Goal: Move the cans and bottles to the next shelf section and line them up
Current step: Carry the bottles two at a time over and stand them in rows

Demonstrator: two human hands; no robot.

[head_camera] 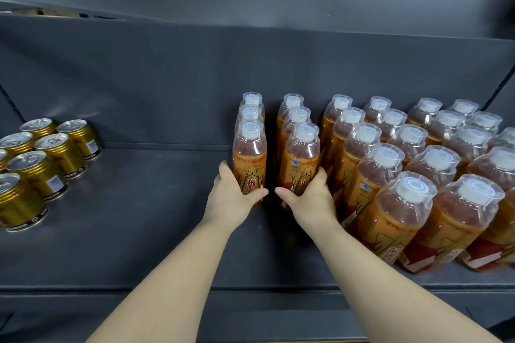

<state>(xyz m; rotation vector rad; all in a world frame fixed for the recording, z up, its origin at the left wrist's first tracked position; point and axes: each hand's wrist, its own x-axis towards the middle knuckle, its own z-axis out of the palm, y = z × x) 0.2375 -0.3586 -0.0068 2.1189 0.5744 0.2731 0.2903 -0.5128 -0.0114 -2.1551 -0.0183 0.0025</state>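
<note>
Now both hands are on the front bottles

Left hand (231, 198) wraps the left front bottle (249, 159), thumb across its orange label, fingers curled round the outer side. Right hand (309, 200) grips the second-row front bottle (302, 159), thumb pointing inward. Both bottles stand upright on the dark shelf (139, 217), each heading a row three deep, with a narrow gap between. More bottles (418, 175) pack the right; gold cans (41, 164) stand well apart at the left.

Red "东鹏" on the fronts of the bottles (249, 172)
</note>
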